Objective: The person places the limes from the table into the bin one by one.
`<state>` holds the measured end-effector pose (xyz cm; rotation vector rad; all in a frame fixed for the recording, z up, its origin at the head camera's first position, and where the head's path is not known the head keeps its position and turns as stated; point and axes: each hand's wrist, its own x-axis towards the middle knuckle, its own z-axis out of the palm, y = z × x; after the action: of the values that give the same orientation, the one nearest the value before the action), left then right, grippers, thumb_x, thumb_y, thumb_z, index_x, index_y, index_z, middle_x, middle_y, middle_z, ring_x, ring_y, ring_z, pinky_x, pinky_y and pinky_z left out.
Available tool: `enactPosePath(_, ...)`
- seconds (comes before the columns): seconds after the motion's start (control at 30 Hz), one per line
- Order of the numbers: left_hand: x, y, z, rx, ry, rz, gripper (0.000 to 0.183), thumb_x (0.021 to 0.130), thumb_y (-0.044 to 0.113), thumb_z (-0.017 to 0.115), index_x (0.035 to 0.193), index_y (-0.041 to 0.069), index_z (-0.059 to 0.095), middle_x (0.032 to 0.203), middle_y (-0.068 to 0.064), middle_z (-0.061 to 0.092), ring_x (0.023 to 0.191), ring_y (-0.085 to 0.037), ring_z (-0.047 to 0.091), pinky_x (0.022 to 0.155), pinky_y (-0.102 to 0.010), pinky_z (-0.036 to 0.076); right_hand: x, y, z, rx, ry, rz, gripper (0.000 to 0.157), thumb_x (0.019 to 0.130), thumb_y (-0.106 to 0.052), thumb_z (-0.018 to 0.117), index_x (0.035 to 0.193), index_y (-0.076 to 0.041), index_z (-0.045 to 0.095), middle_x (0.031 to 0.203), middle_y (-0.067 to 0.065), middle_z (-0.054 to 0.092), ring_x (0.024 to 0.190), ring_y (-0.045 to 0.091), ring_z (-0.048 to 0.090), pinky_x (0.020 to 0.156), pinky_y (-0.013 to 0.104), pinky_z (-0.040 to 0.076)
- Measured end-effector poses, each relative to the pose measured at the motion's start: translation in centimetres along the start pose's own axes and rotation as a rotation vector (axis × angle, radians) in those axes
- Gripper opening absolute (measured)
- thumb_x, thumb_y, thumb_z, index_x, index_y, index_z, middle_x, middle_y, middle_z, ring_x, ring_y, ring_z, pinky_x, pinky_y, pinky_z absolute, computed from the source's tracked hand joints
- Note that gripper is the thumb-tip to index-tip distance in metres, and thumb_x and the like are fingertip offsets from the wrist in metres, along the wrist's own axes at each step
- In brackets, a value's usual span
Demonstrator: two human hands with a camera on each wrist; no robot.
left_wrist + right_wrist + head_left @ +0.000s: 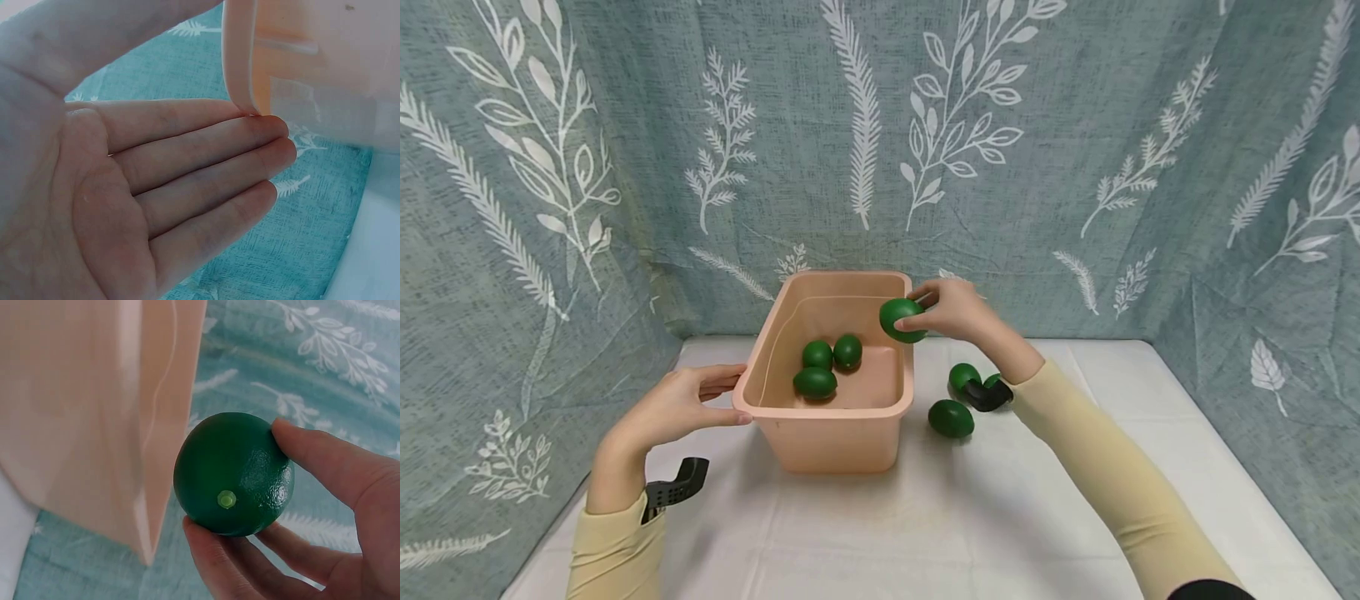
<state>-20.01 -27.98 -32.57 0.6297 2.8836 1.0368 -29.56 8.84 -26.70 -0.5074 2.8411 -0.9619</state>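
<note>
My right hand pinches a glossy dark green oval fruit between thumb and fingertips, over the right rim of a peach-coloured plastic bin. A small pale green stem nub shows on the held fruit in the right wrist view. At the bin's left side, my left hand touches the rim, its fingers straight and side by side in the left wrist view. Inside the bin, three similar green fruits lie on the floor, grouped toward the left.
Right of the bin, more green fruits lie on the white-covered table: one near fruit, another fruit behind it, and one partly hidden by the black right wrist mount. A blue-green leaf-patterned curtain hangs behind and at both sides.
</note>
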Motion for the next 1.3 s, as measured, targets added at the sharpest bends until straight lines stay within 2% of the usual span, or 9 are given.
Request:
enactPosePath(0.23,0.3,0.2,0.1,-0.008,-0.011,0.006,0.072,0.079,0.039,0.076,0.136,0.004,0.051,0.134,-0.013,0.056,0.119,-0.033,0.057,0.098,-0.048,0.049,1.5,-1.2,1.1,0.02,-0.026,-0.034,0.051,0.078,-0.041,0.076,0.12,-0.015,0.065,0.117,0.008,0.066,0.107,0.023,0.062,0.083,0.036,0.056)
enactPosePath(0.4,0.3,0.3,0.2,-0.013,-0.011,0.006,0.071,0.079,0.038,0.077,0.136,0.004,0.052,0.134,-0.013,0.056,0.119,-0.033,0.057,0.098,-0.048,0.049,2.2,-1.8,2.1,0.029,-0.037,-0.033,0.051,0.079,-0.039,0.076,0.122,-0.014,0.064,0.119,0.007,0.066,0.109,0.022,0.062,0.086,0.036,0.056)
enactPosePath(0.6,0.5,0.4,0.3,-0.012,-0.012,0.009,0.071,0.079,0.038,0.077,0.136,0.004,0.051,0.134,-0.013,0.056,0.119,-0.033,0.057,0.098,-0.048,0.049,2.3,-1.7,2.6,0.066,0.003,-0.039,0.044,0.082,-0.035,0.074,0.12,-0.013,0.065,0.115,0.008,0.068,0.107,0.022,0.063,0.087,0.036,0.056)
enactPosePath(0.77,0.5,0.5,0.2,-0.017,-0.015,0.007,0.071,0.079,0.039,0.076,0.136,0.004,0.052,0.134,-0.013,0.056,0.12,-0.033,0.056,0.099,-0.048,0.048,1.7,-0.6,1.9,0.058,0.028,-0.032,0.047,0.082,-0.039,0.073,0.12,-0.013,0.065,0.115,0.007,0.067,0.108,0.023,0.062,0.084,0.036,0.056)
enactPosePath(0.97,0.3,0.4,-0.1,-0.016,-0.019,0.003,0.07,0.08,0.039,0.075,0.136,0.005,0.051,0.135,-0.013,0.055,0.121,-0.034,0.055,0.099,-0.049,0.048,0.4,1.5,1.0,0.079,0.018,0.018,0.051,0.084,-0.04,0.071,0.126,-0.012,0.061,0.121,0.009,0.064,0.113,0.025,0.058,0.086,0.038,0.056)
enactPosePath(1.3,0.0,0.3,0.0,-0.024,-0.022,-0.007,0.07,0.081,0.039,0.074,0.137,0.005,0.05,0.136,-0.013,0.055,0.122,-0.034,0.055,0.099,-0.049,0.047,-1.2,6.0,1.8,0.134,0.038,0.039,0.051,0.084,-0.036,0.072,0.126,-0.009,0.06,0.122,0.013,0.062,0.113,0.028,0.06,0.092,0.04,0.054)
